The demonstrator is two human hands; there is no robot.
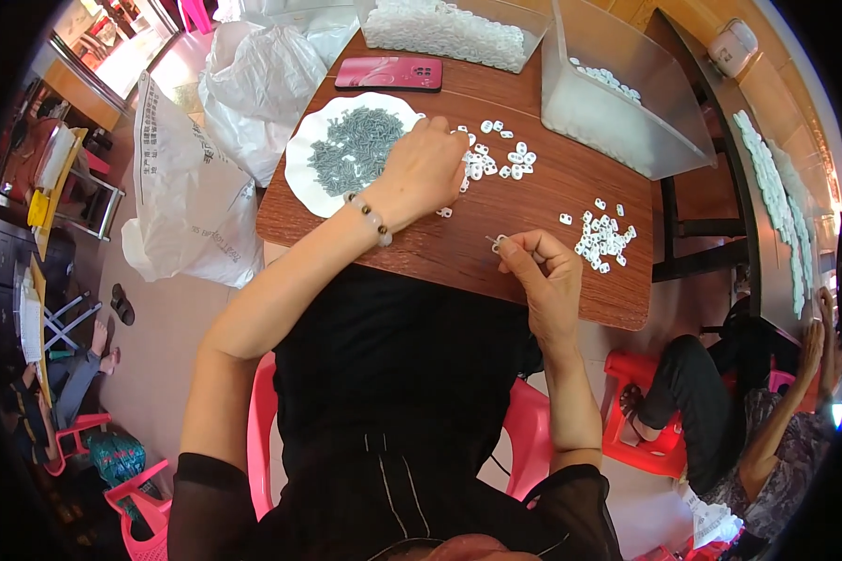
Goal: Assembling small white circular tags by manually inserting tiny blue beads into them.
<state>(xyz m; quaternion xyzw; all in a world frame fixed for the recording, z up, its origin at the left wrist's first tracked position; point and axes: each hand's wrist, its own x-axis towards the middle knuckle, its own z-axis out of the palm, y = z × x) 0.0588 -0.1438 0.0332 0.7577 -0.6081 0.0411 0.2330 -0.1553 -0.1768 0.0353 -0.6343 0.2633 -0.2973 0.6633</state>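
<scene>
My right hand (550,276) is over the table's near edge, with thumb and forefinger pinched on a small white plastic piece (499,245). A thin grey pin, probably a screw, seems to stick out of it. My left hand (423,176) is curled down at a loose group of white two-hole pieces (482,165), beside the plate. Its fingertips are mostly hidden, so what they hold cannot be made out. A scalloped white plate (299,154) carries a heap of small grey screws (355,145). Another pile of white pieces (603,239) lies right of my right hand.
A pink phone (388,74) lies behind the plate. Two clear bins (617,126) of white pieces stand at the back, one at the right. White sacks (192,187) slump on the floor at the left. At right, a person (720,421) sits by another table.
</scene>
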